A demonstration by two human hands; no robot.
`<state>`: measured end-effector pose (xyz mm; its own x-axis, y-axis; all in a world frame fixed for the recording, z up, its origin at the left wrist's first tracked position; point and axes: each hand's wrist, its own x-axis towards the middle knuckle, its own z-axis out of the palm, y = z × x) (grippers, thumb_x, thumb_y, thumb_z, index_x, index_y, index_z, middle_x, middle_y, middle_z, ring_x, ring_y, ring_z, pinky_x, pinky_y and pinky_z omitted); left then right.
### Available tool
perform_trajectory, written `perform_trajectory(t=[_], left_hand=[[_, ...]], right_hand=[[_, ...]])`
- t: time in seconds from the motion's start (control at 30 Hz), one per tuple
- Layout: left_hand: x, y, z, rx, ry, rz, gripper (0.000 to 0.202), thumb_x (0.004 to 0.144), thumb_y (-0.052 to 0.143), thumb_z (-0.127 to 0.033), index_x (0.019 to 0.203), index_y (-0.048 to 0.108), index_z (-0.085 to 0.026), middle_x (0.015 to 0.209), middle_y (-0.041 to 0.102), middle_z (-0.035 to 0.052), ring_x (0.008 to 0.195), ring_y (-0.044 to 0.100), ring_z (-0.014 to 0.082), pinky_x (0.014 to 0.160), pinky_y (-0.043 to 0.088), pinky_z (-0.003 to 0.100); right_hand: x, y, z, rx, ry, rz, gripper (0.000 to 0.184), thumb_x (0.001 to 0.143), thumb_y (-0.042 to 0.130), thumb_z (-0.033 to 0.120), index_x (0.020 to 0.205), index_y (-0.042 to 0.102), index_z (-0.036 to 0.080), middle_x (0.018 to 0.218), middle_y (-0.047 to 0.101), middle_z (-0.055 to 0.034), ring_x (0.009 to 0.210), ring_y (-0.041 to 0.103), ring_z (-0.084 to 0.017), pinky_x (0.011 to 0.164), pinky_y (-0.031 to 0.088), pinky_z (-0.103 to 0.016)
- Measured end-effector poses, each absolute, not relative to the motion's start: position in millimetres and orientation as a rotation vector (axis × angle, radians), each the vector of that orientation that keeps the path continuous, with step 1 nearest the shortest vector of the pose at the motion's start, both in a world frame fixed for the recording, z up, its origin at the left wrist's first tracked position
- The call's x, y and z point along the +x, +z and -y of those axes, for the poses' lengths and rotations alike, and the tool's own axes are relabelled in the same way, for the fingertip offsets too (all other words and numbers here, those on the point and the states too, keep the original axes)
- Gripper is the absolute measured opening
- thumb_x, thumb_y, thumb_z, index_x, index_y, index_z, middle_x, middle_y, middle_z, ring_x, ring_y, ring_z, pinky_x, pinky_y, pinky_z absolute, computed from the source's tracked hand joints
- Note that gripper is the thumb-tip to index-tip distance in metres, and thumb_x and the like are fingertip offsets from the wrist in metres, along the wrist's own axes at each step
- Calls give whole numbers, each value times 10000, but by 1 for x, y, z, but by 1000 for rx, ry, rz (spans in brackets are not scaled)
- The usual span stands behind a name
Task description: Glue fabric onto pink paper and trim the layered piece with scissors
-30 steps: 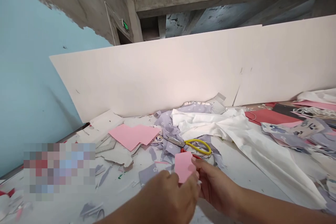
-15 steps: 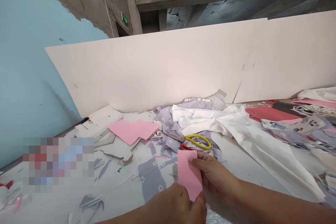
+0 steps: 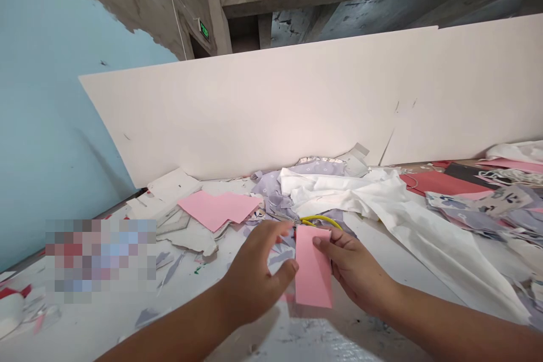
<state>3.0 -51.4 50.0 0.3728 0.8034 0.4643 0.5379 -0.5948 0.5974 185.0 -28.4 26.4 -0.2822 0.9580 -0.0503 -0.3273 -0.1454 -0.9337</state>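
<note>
Holding a pink paper strip by its upper edge, pinched in my right hand, above the bench. Left hand open, just beside it at 9 o'clock. Yellow-handled scissors at 12, pink sheet at 10.

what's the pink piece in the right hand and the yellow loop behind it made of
The pink piece looks like matte card or stiff paper: crisp straight edges, no drape. The yellow loop looks like smooth, slightly glossy plastic, though little of it shows.
</note>
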Motion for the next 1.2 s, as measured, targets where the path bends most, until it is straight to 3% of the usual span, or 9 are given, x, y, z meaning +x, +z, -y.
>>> perform_trajectory(t=[0.13,0.27,0.47,0.6,0.7,0.8,0.93,1.07,1.2], left_hand=[[13,24,39,1461,830,-903,706,615,676,-281,1219,315,-224,1120,495,115,824,571,190,653,455,311],[22,14,39,1304,830,-919,549,593,679,-206,1088,445,-157,767,611,50,605,564,135,536,425,248],[4,15,29,1463,680,-1066,366,562,630,-123,910,523,-160,673,576,-7,530,518,98,468,376,199],[-10,26,20,1536,396,-1142,362,485,669,-127,806,509,-174,561,499,-66,440,452,70,395,314,167],[-17,32,16,1560,302,-1144,351,467,674,-138,769,500,-183,603,508,-61,477,483,85,423,354,182],[-20,33,14,1582,216,-1149,330,469,671,-162,749,498,-189,660,536,-44,508,502,98,447,386,201],[-19,36,18,1626,101,-1194,388,460,675,-190,814,518,-214,728,554,-37,514,513,106,438,398,207],[-17,48,28,1860,107,-1297,407,518,633,-244,917,554,-237,769,587,-12,554,535,133,397,333,183],[-15,61,39,2087,148,-1428,341,600,576,-362,924,584,-254,871,608,15,625,555,166,420,311,204]], right_hand=[[181,28,38,-813,1593,1237,216,695,601,378,802,603,191,718,637,-21,655,578,-172,633,446,-302],[182,29,41,-897,1417,1303,230,696,594,393,801,614,189,672,615,-8,616,547,-152,592,426,-275],[190,21,28,-935,1329,1472,160,721,565,317,817,613,198,765,610,-16,708,544,-156,673,416,-285],[192,9,18,-1015,1249,1641,220,678,570,201,897,572,217,653,544,27,594,496,-125,568,386,-255],[193,5,14,-1064,1137,1873,204,689,496,149,867,562,225,602,492,41,539,452,-111,505,348,-232],[199,11,9,-1120,762,2089,162,707,432,135,762,561,215,701,546,2,654,499,-147,579,380,-256],[213,17,-9,-1263,195,2215,271,745,419,177,973,566,198,1011,559,-81,955,478,-234,784,361,-330],[218,19,-24,-1475,66,2398,240,787,380,228,853,603,171,897,590,-112,857,523,-252,699,367,-334],[211,25,-28,-1523,84,2461,209,728,492,339,806,595,176,848,604,-116,782,542,-267,597,346,-310]])
